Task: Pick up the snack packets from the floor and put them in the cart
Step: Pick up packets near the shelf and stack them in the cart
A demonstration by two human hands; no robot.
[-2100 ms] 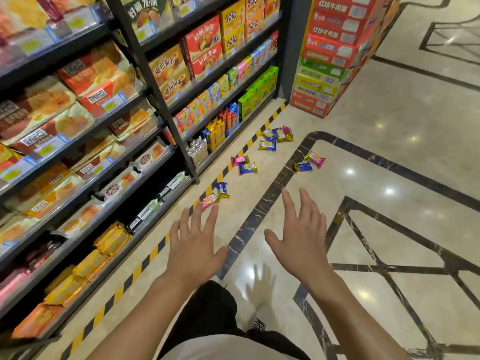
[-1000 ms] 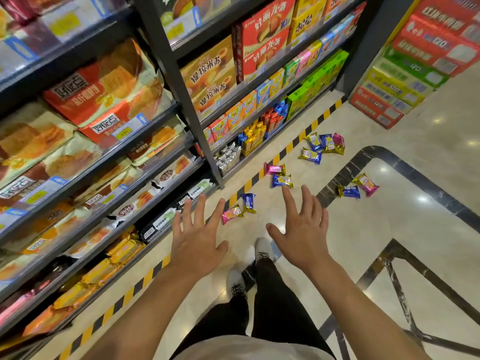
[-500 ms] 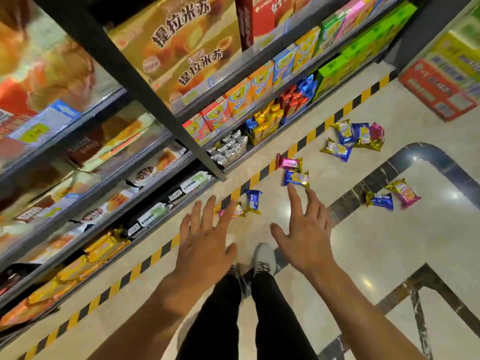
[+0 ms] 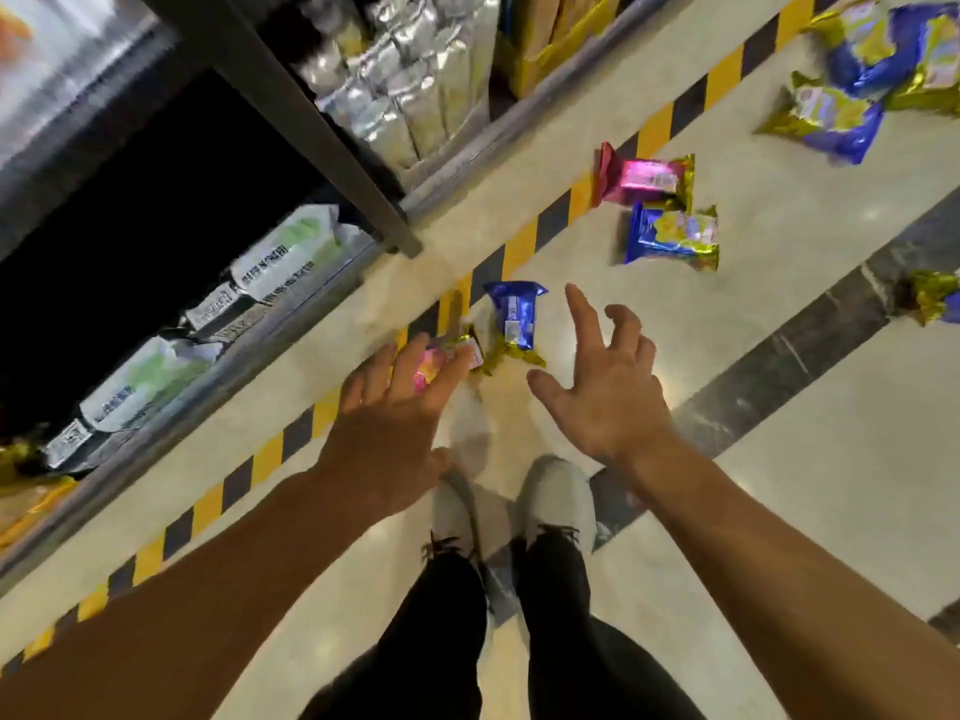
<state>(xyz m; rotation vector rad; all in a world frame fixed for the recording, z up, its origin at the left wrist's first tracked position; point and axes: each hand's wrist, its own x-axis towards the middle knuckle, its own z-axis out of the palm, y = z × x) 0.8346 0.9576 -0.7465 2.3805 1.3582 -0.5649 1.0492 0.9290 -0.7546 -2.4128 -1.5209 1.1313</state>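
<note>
Snack packets lie scattered on the pale floor beside a striped yellow-black line. The left hand covers much of a pink packet, its grip spread; contact is unclear. The right hand hovers by a blue packet, grip spread, holding nothing. Further packets are cut off at the right edge. The shelf is blurred.
</note>
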